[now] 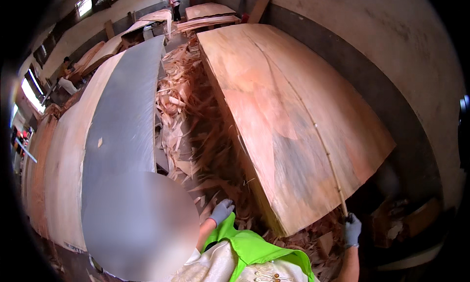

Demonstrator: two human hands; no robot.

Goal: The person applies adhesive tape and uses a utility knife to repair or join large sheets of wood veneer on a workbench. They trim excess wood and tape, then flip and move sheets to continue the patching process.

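Observation:
My right hand, in a grey glove, is closed round the near end of a long thin bamboo stick. The stick runs away from me over a large stack of wood veneer sheets, whose top sheet is pale orange with dark grey patches. My left hand, also grey-gloved, hangs in front of my body beside the near left corner of that stack. Its fingers are loosely bent, and nothing shows in them. A bright green garment covers part of my front.
Veneer scraps fill the aisle. Left of it stands a long grey-topped table, with pale sheets beyond. A round blur hides its near end. A wall borders the right. Two people are at work farther back.

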